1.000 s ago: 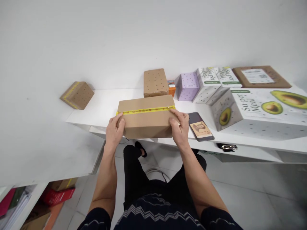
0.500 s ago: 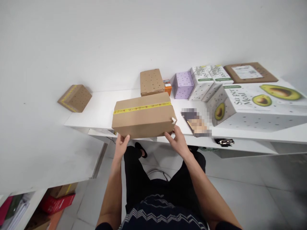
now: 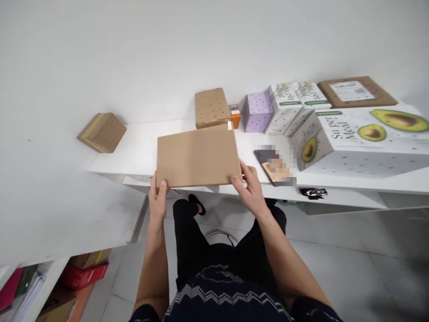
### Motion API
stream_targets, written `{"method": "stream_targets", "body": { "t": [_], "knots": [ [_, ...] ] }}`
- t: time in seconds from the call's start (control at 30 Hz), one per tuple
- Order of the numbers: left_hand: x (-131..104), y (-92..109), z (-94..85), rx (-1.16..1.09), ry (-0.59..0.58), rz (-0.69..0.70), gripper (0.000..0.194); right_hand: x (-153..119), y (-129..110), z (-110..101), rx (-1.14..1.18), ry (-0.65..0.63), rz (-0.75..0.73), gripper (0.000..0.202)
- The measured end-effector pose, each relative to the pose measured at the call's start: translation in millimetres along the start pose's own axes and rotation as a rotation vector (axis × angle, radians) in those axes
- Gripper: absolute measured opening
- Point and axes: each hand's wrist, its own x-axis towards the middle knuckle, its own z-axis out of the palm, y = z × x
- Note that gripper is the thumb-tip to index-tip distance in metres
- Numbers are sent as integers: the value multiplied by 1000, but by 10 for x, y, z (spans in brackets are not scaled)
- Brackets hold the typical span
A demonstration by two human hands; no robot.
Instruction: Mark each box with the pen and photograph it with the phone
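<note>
Between my two hands is a brown cardboard box (image 3: 197, 156), its plain face turned up toward me above the front part of the white shelf. My left hand (image 3: 158, 197) grips its near left corner, thumb on the upper face. At the near right corner my right hand (image 3: 250, 185) holds it the same way, thumb on the face and fingers round the side. A small white scrap shows at the box's far right corner. Just right of my right hand lies a flat dark item (image 3: 275, 165), partly blurred out.
The white shelf (image 3: 134, 156) bears a taped carton (image 3: 103, 133) at left, a spotted brown box (image 3: 211, 107), a small orange box (image 3: 234, 117) and a purple box (image 3: 258, 112). White avocado-print boxes (image 3: 372, 138) and a labelled carton (image 3: 385, 94) stand right. A black clip-like object (image 3: 314, 192) sits below.
The cardboard box has tilted in my hands: its yellow-taped face has gone from sight and a plain face shows instead. My left hand has shifted slightly left along with its corner.
</note>
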Motion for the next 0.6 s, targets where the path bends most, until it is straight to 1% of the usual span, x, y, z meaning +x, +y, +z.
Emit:
{"method": "stream_targets", "body": {
  "t": [0.1,0.23,0.3,0.37,0.47,0.53,0.6],
  "knots": [
    [40,40,82,-36,46,-19,72,84,77,14,17,22,16,62],
    [81,55,195,25,-20,48,64,128,209,82,10,83,24,60],
    [98,36,237,50,-1,71,62,136,251,114,8,113,13,59],
    [112,5,259,73,44,80,62,145,273,117,54,115,13,56],
    [115,-41,253,79,82,69,74,164,300,51,176,98,66,53],
    [100,-51,235,60,77,53,84,183,330,-19,194,143,95,53],
    [72,-38,218,50,58,35,88,213,373,-78,165,179,99,55]
  ]
}}
